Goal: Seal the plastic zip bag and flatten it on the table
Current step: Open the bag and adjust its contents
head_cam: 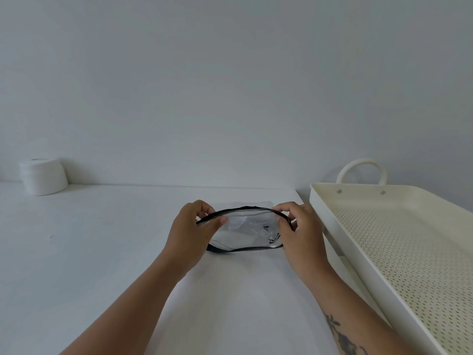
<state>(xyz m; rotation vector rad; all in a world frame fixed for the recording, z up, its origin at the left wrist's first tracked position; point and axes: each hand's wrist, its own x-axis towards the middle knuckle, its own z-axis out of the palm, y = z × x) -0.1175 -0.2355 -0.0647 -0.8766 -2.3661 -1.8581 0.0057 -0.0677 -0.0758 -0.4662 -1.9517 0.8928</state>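
A clear plastic zip bag [244,230] with black edging is held just above the white table [89,252], near its far right part. My left hand [190,228] pinches the left end of the black zip strip between thumb and fingers. The strip's right end is pinched by my right hand [298,233]. The zip strip bows upward between the two hands. The bag's lower black edge hangs close to the table. Small dark marks show inside the bag near my right hand.
A cream perforated tray [399,252] with a looped handle stands to the right, beside the table's right edge. A white roll [43,176] sits at the far left against the wall.
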